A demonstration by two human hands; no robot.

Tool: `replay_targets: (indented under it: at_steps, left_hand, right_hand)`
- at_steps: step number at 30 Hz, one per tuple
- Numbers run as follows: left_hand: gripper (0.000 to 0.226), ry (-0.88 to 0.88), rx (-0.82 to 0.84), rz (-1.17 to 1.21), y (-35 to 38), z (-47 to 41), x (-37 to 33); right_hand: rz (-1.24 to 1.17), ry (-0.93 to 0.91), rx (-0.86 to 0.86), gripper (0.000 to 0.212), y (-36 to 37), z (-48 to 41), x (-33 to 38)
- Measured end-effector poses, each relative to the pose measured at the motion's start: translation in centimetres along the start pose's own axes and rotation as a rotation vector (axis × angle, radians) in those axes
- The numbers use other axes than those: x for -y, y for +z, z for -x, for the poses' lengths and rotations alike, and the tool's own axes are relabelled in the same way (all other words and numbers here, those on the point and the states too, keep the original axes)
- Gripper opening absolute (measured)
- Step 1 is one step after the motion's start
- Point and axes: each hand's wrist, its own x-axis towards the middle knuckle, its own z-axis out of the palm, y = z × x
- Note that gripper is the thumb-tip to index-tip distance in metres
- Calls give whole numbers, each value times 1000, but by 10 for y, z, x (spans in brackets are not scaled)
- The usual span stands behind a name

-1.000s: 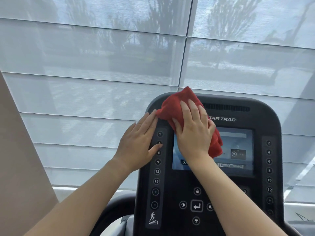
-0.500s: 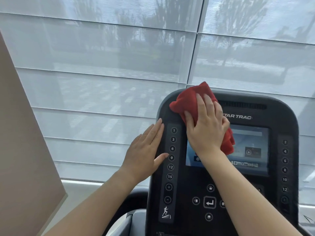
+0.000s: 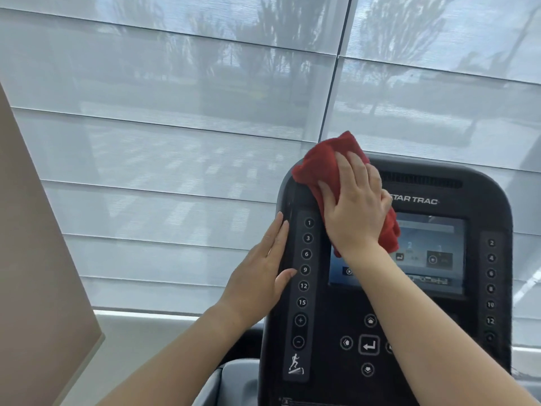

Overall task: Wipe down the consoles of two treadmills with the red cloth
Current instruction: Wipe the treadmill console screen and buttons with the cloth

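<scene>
- At console point(image 3: 409, 317) top-left: right hand point(image 3: 355, 209), fingers flat, presses red cloth point(image 3: 319, 165).
- Left hand point(image 3: 260, 273) flat against console edge, empty.
- Red cloth looks soft, light; palm its middle.

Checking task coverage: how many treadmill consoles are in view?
1: the black console at lower right, the right hand pressing the red cloth on its upper-left corner. A second may lie out of frame.
</scene>
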Motion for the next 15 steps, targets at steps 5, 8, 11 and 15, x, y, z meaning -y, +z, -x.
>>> replay_targets:
  at_steps: [5,8,11,15]
  left_hand:
    - [74,9,-14,71,4,6,4]
    - [74,20,-14,75,5,9,5]
    - [74,-8,-6,94,6,11,4]
    - [74,-16,-9,105,9,17,3]
  right_hand:
    - [25,-59,3,44,0,41,-8]
    - [6,-47,-5,43,-1,28,-4]
    - [-10,-6,8,44,-1,4,3]
    - [27,-40,15,45,1,20,1]
